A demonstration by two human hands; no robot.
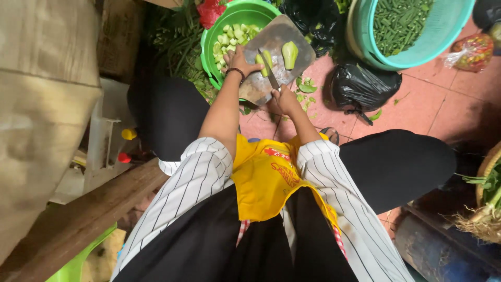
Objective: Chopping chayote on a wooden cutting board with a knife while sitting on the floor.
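Observation:
A worn wooden cutting board point(298, 40) rests on the rim of a green bowl point(209, 39) that holds several pale green vegetable chunks point(229, 36). My left hand point(243, 61) presses a strip of green vegetable point(265, 61) down on the board. My right hand point(285, 99) grips the handle of a knife point(268, 70), whose blade lies on the board beside that strip. A halved green vegetable point(289, 54) lies further right on the board.
A teal basket point(449, 26) of green beans stands at the back right. Black plastic bags point(360, 86) lie on the red tiled floor, with leaf scraps point(305, 89) near the board. A wooden plank point(88, 214) and leafy greens point(488, 190) flank my knees.

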